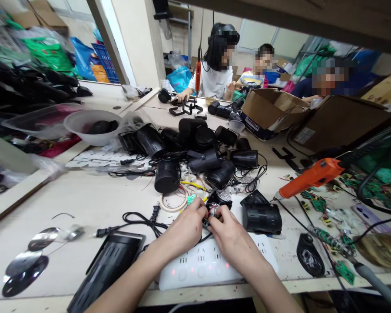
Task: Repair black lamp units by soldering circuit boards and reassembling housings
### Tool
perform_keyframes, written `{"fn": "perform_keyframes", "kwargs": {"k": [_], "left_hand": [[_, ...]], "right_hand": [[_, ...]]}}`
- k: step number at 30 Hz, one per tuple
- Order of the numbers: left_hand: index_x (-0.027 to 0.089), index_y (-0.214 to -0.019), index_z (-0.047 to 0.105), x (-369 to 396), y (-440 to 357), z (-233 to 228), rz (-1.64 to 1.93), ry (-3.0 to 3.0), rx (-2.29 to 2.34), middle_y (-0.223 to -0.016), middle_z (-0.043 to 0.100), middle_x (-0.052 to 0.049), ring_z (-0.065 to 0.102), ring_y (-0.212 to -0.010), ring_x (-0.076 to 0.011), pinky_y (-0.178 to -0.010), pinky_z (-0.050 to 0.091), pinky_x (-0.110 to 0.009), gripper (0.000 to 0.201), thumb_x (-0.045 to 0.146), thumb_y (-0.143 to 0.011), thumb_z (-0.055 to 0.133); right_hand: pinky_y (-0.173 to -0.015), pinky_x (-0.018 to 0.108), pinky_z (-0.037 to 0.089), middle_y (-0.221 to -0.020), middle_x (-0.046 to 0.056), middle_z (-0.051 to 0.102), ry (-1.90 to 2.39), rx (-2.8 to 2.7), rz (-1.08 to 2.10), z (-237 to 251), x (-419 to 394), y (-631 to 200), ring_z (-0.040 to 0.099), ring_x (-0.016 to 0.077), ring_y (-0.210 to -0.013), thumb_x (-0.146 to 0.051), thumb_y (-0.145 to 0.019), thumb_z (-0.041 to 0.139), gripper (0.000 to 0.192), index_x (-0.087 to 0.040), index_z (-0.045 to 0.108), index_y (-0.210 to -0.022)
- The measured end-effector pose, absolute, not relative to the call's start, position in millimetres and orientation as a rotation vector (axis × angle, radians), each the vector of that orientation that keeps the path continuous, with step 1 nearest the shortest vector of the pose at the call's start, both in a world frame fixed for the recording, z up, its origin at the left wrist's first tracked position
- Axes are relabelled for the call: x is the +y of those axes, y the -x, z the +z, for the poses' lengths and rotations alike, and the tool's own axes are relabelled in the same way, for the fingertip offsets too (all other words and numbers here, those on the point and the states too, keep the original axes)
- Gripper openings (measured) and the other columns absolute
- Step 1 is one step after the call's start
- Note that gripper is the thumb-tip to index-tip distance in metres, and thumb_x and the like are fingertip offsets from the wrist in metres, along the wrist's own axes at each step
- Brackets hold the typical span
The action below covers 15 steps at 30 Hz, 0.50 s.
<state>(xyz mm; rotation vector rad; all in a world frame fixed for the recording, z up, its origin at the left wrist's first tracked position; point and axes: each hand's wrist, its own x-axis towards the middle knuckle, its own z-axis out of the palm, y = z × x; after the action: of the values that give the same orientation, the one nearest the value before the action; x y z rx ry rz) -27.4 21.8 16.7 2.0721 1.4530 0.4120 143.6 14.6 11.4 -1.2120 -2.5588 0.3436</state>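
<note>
Both my hands meet over a small black part [215,208] with wires and a metal piece, just above a white power strip [211,263]. My left hand [185,226] pinches its left side, near a small green circuit board [191,199]. My right hand [230,232] grips its right side with the fingertips. The part sits partly hidden between my fingers. A black speaker housing [260,213] lies just right of my hands. A roll of tape [172,203] lies to the upper left.
A pile of black housings and cables [195,152] fills the table's middle. An orange electric screwdriver [313,176] hangs at right above green circuit boards [316,202]. Cardboard boxes [270,111] stand beyond it. A white bowl [91,126] sits at left. Three people sit at the far end.
</note>
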Motion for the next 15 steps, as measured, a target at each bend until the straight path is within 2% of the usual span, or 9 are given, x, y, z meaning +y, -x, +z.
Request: {"fn": "perform_keyframes", "kwargs": {"k": [6, 10, 15], "left_hand": [[0.017, -0.081, 0.061, 28, 28, 20, 0.445, -2.028, 1.445, -0.093, 0.056, -0.006, 0.061, -0.083, -0.0191, -0.083, 0.05, -0.033, 0.033, 0.024, -0.097, 0.033], [0.017, -0.079, 0.062, 30, 22, 17, 0.444, -2.042, 1.524, -0.097, 0.057, -0.008, 0.062, -0.083, -0.0209, -0.081, 0.05, -0.036, 0.03, 0.02, -0.094, 0.037], [0.016, -0.09, 0.061, 28, 18, 14, 0.513, -2.065, 1.554, -0.108, 0.055, -0.01, 0.062, -0.09, -0.0227, -0.084, 0.05, -0.037, 0.021, 0.018, -0.092, 0.04]], "right_hand": [[-0.07, 0.035, 0.055, -0.095, 0.009, 0.048, 1.206, -2.559, 0.294, 10, 15, -141, 0.056, 0.0209, -0.08, -0.008, -0.093, 0.048, 0.015, -0.015, 0.061, -0.094], [-0.072, 0.035, 0.055, -0.098, 0.009, 0.048, 1.169, -2.514, 0.319, 8, 14, -143, 0.056, 0.0206, -0.083, -0.008, -0.094, 0.045, 0.017, -0.016, 0.06, -0.095], [-0.071, 0.036, 0.056, -0.096, 0.009, 0.047, 1.181, -2.501, 0.33, 8, 13, -145, 0.055, 0.0204, -0.08, -0.009, -0.095, 0.043, 0.018, -0.016, 0.06, -0.091]]}}
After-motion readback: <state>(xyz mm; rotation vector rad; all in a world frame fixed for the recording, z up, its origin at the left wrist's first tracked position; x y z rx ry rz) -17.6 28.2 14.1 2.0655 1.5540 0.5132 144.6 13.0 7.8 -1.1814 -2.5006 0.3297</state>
